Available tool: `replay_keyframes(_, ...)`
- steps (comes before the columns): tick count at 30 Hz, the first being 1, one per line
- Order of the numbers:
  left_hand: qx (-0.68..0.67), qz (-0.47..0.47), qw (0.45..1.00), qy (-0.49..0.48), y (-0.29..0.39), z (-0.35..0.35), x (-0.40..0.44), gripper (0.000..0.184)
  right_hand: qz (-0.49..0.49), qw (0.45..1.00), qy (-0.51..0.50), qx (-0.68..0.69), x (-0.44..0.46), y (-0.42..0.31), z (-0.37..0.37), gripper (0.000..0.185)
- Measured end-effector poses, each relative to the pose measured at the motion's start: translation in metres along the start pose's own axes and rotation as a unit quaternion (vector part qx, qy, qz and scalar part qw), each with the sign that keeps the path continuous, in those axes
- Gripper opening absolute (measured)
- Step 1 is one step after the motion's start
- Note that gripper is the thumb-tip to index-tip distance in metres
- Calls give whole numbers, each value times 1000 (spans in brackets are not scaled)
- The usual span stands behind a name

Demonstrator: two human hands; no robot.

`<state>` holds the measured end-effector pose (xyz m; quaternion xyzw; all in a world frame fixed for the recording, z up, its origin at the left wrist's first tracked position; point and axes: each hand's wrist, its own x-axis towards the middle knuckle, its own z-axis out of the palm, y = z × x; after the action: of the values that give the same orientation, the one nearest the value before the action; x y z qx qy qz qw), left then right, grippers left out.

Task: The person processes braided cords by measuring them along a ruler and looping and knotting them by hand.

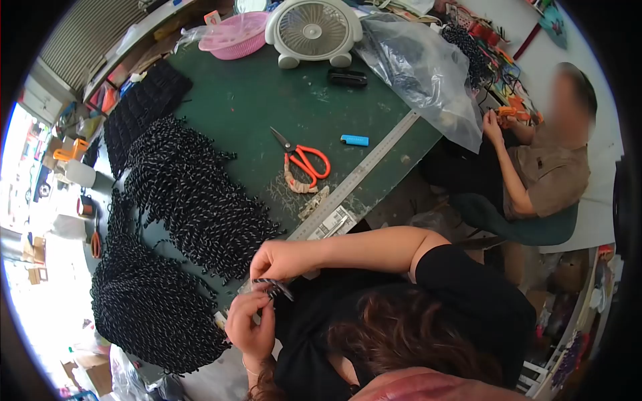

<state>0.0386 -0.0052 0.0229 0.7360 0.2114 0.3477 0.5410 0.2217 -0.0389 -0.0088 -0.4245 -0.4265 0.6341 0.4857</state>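
Close to my body, both hands work on a short black-and-white braided cord (284, 290) bent into a curve. My right hand (281, 260) pinches it from above, fingers closed. Just below, my left hand (250, 323) grips the cord between thumb and fingertips; the exact hold is partly hidden. Beside the hands, a large bundle of matching cords (194, 194) lies on the green table (247, 100). Another thick bundle (150, 307) hangs over the table's near-left edge.
Orange-handled scissors (304, 164), a blue lighter (354, 140) and a long metal ruler (361, 172) lie on the table. Farther back are a fan (311, 32), a pink basket (237, 43), a black object (347, 78) and a plastic bag (421, 67). A seated co-worker (548, 160) handles an orange tool (515, 113).
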Motion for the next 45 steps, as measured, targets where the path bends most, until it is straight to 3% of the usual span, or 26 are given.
replay_keyframes(1,15,8,1000,8,-1,0,0,17,96,993,-22,65,1,5,2,5)
replay_keyframes(2,30,16,999,17,-3,0,-1,17,93,993,-21,64,0,12,6,5)
replay_keyframes(5,74,39,995,46,-8,-1,-2,16,142,958,-103,227,-5,24,19,4)
replay_keyframes(10,146,73,982,94,-13,-1,-4,15,102,979,-20,173,-15,26,25,6)
replay_keyframes(13,54,-6,988,143,-10,7,-6,14,-28,994,56,-88,-33,7,30,10)
replay_keyframes(14,8,-46,985,168,-9,9,-6,14,-28,994,56,-89,-34,7,29,10)
replay_keyframes(15,8,-45,985,169,-11,8,-6,14,-132,965,106,-202,-35,8,30,9)
replay_keyframes(17,-1,-48,985,169,-17,5,-6,13,-328,829,197,-408,-35,11,30,11)
replay_keyframes(25,-17,-92,985,148,-19,1,-9,14,-471,736,114,-472,-33,4,16,12)
replay_keyframes(29,-14,-107,985,137,-21,5,-12,16,-459,725,38,-513,-32,-1,7,16)
replay_keyframes(34,-66,-175,980,64,-16,-2,-12,17,-492,725,45,-480,-24,-18,2,15)
replay_keyframes(37,-78,-177,980,57,-18,-10,-12,16,-396,837,50,-375,-18,-12,3,11)
replay_keyframes(38,-84,-177,979,54,-18,-12,-13,16,-398,836,50,-375,-16,-10,3,11)
replay_keyframes(39,-82,-176,979,53,-18,-13,-14,16,-355,878,53,-315,-15,-8,5,10)
replay_keyframes(41,-27,-123,991,42,-18,-15,-16,17,-264,944,57,-189,-12,-6,6,9)
replay_keyframes(42,1,-96,995,36,-18,-15,-16,18,-265,944,58,-189,-11,-5,6,9)
replay_keyframes(43,1,-95,995,35,-17,-14,-15,18,-178,977,42,-112,-10,-6,6,10)
replay_keyframes(45,103,13,994,35,-11,-12,-9,18,3,999,9,45,-8,-8,5,12)
